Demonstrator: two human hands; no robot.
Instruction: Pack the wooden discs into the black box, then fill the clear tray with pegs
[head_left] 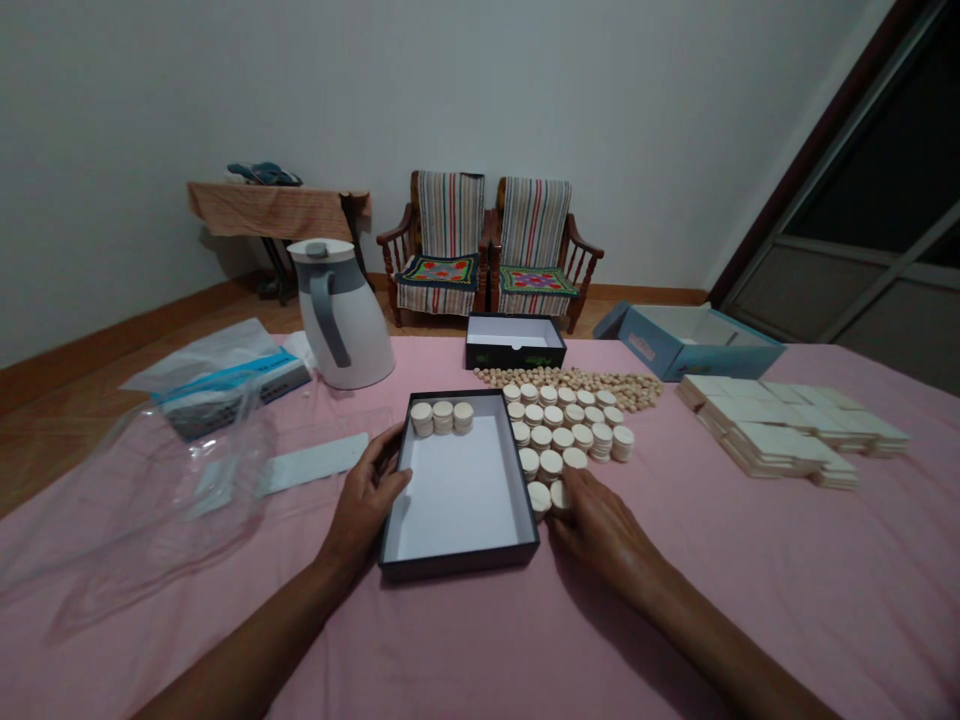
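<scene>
A pale disc stack sits within the right grip, apparently pinched.

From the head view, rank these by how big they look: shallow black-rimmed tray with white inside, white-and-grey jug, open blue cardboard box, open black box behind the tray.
1. Shallow black-rimmed tray, nearest the camera
2. White-and-grey jug and open blue cardboard box: too alike to rank
3. Open black box

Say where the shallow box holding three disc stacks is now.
In the head view, the shallow box lies at lower centre on the pink cloth, held by the left hand at its left wall, just left of the rows of disc stacks.
</scene>
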